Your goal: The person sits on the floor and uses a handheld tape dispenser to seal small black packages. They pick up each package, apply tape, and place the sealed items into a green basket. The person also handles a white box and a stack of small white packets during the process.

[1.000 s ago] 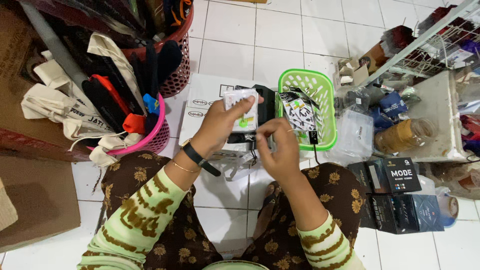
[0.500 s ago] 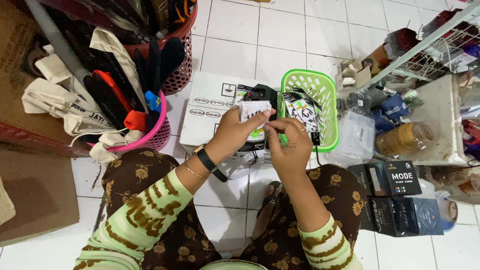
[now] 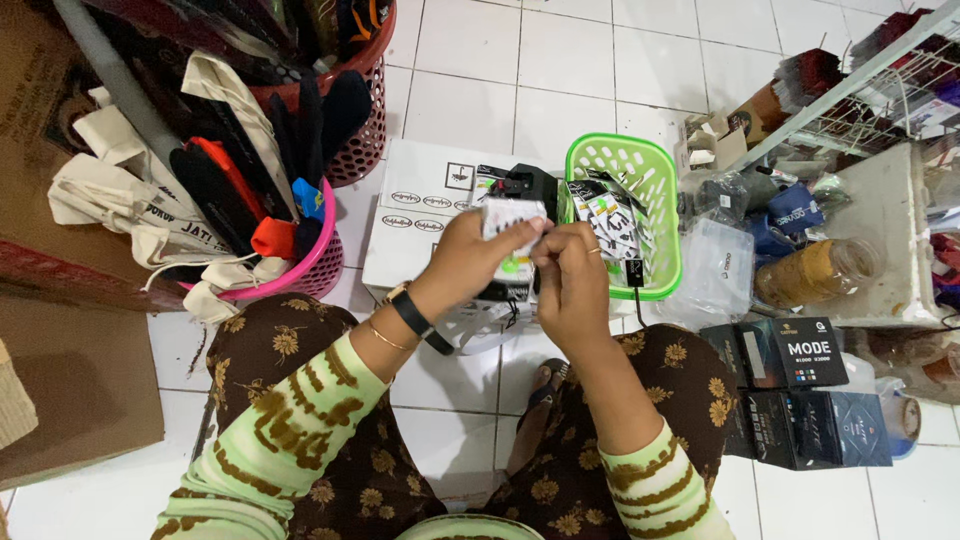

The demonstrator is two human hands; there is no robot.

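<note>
My left hand [image 3: 465,262] grips a small white, black and green package [image 3: 510,222] and holds it up in front of me. My right hand [image 3: 570,280] meets it from the right, fingers pinching at the package's right edge. Both hands hover above a white cardboard box [image 3: 420,200] on the tiled floor, with a black device [image 3: 525,185] lying on it. Just right of my hands stands a green plastic basket [image 3: 660,180] with similar small packages [image 3: 605,215] in it. A black cable [image 3: 634,275] hangs at the basket's front rim.
At the left stand a pink basket [image 3: 320,265] and a red basket [image 3: 365,130] stuffed with cloth bags and dark items. Black boxes [image 3: 790,355] lie at the right near a wire rack [image 3: 850,90] and a clear plastic lid [image 3: 720,265]. Brown cardboard [image 3: 70,390] lies at the left.
Both hands have drawn back toward me with the package, and my right hand has closed in on its right edge.
</note>
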